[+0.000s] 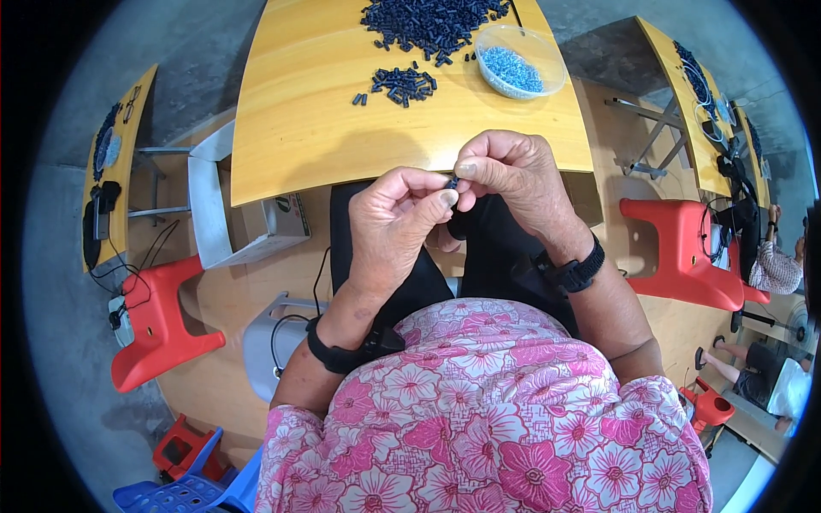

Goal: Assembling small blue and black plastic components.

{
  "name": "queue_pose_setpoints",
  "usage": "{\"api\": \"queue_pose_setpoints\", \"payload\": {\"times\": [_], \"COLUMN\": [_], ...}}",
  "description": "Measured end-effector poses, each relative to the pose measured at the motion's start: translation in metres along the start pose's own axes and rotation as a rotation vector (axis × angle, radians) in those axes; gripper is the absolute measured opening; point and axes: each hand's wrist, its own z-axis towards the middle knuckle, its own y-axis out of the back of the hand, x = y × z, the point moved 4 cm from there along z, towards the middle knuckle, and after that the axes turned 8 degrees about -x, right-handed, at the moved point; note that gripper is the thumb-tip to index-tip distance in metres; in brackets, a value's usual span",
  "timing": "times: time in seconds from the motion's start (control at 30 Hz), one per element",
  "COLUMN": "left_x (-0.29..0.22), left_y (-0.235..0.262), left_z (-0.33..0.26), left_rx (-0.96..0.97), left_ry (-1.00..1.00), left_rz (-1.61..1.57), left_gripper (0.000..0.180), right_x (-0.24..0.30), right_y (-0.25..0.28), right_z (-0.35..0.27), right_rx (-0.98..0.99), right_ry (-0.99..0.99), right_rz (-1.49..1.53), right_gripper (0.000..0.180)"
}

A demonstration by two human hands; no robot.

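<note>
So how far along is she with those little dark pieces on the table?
Done: can't tell; a small cluster lies apart from the big heap of dark pieces. In hand: left hand and right hand pinch one dark piece. Left: that heap and the bowl of blue beads.

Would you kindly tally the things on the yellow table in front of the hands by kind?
Heaps of small dark blue pieces: 2, a large one and a small one
Clear bowl of light blue bits: 1
Total: 3
</note>
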Motion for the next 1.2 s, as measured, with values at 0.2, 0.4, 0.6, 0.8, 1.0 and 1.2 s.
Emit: {"api": "queue_pose_setpoints", "payload": {"times": [0.2, 0.4, 0.6, 0.8, 1.0, 1.2], "left_x": [-0.001, -0.004, 0.002, 0.005, 0.001, 0.008], "left_y": [-0.001, -0.003, -0.001, 0.005, -0.001, 0.001], "left_z": [0.0, -0.002, -0.003, -0.002, -0.003, -0.002], "left_rx": [-0.01, -0.012, -0.024, -0.053, -0.031, -0.041], "left_ry": [-0.035, -0.02, -0.012, -0.038, -0.038, -0.001], "left_rz": [0.04, 0.05, 0.021, 0.099, 0.07, 0.034], "left_gripper": [0.014, 0.013, 0.013, 0.013, 0.013, 0.013], "right_x": [0.004, 0.002, -0.008, -0.013, -0.02, -0.03], "right_y": [0.0, -0.002, -0.007, -0.007, -0.005, -0.006], "right_z": [-0.002, -0.002, -0.004, -0.009, -0.006, -0.004], "right_rx": [-0.013, -0.005, -0.027, -0.11, 0.016, 0.236], "right_ry": [0.058, 0.0, 0.035, 0.004, -0.218, -0.346], "right_rz": [-0.103, -0.107, -0.015, 0.028, 0.28, 0.554], "right_gripper": [0.015, 0.015, 0.017, 0.017, 0.017, 0.019]}}
